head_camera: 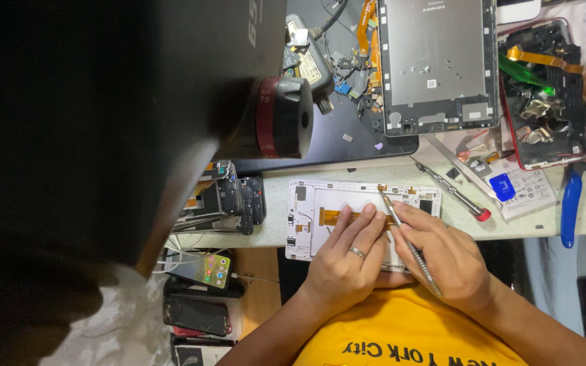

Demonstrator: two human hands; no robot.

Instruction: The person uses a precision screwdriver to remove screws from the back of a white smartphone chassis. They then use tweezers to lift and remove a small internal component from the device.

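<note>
A white opened tablet frame [306, 203] lies at the table's near edge, with an orange flex cable [330, 215] across its middle. My left hand [347, 261], a ring on one finger, rests flat on the frame with fingertips pressing near the cable. My right hand [445, 254] grips a thin metal tool [408, 244] like a pen. Its tip touches a small connector [382, 188] at the frame's top edge.
A large dark device with a red ring [283, 118] fills the left. A grey tablet back plate [435, 64] and an opened red-edged device [551, 95] lie farther back. A red-tipped screwdriver [452, 192], blue-handled pliers [571, 203], stacked phone parts [228, 200] and phones [205, 268] surround the frame.
</note>
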